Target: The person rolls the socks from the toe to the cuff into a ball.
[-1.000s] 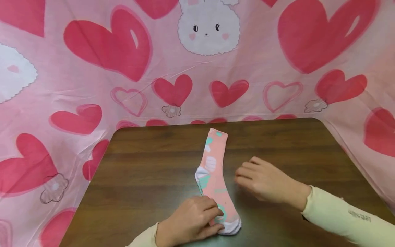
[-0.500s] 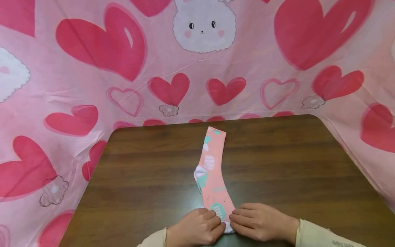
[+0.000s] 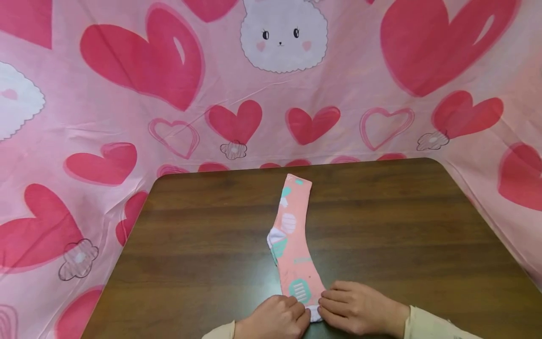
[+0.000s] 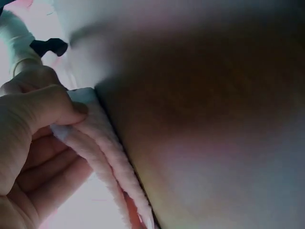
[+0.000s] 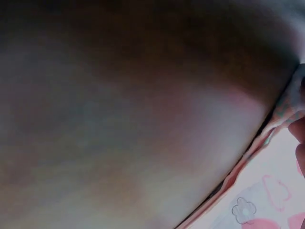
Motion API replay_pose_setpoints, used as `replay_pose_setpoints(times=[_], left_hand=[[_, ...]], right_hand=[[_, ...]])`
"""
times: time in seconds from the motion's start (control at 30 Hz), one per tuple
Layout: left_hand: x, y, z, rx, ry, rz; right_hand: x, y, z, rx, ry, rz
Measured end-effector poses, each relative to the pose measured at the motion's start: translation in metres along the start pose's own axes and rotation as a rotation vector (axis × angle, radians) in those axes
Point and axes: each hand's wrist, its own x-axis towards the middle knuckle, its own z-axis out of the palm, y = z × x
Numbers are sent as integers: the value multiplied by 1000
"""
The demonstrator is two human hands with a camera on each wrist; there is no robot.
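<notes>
A pair of pink socks (image 3: 296, 240) with white heels and toes and mint patches lies flat, one on the other, cuffs toward the far edge. My left hand (image 3: 277, 318) grips the toe end from the left. In the left wrist view the thumb presses on the white edge of the socks (image 4: 97, 119), whose two layers show there, with fingers beneath. On the toe's right side, my right hand (image 3: 360, 308) pinches the edge with bent fingers. The right wrist view catches only its fingertips (image 5: 299, 131) beside the socks (image 5: 238, 169).
The socks lie on a dark wood-grain table (image 3: 190, 226) with rounded far corners. Behind and at both sides hangs a pink cloth (image 3: 271, 89) with hearts and a rabbit face.
My right hand came down from above the table to the toe's right side and took hold there. My left hand moved slightly toward me and right, staying at the toe.
</notes>
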Motion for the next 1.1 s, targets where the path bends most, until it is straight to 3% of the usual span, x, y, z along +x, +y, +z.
replay_pose_setpoints(times=[0.13, 0.27, 0.37, 0.57, 0.7, 0.8, 0.93, 1.03, 1.1], left_hand=[[0, 2, -2, -126, 1, -132], [-3, 0, -4, -382, 30, -310], [-4, -2, -5, -580, 32, -466], [-3, -8, -4, -997, 27, -850], [-3, -11, -2, -1186, 36, -1005], [-2, -14, -1, -1225, 36, -1072], [0, -16, 0, -1149, 21, -1084], [0, -14, 2, -950, 27, -975], [-1, -13, 4, -769, 50, -848]], right_hand=[[-4, 0, 3, 102, 28, 78], [-8, 0, 5, 313, 64, 231], [-9, 0, 6, 447, 72, 371], [-3, 2, 4, 656, 39, 708], [5, 5, 4, 775, -30, 902], [10, 6, 6, 773, -74, 987], [15, 6, 10, 722, -114, 1057], [17, 7, 14, 687, -135, 1084], [18, 7, 15, 667, -155, 1095]])
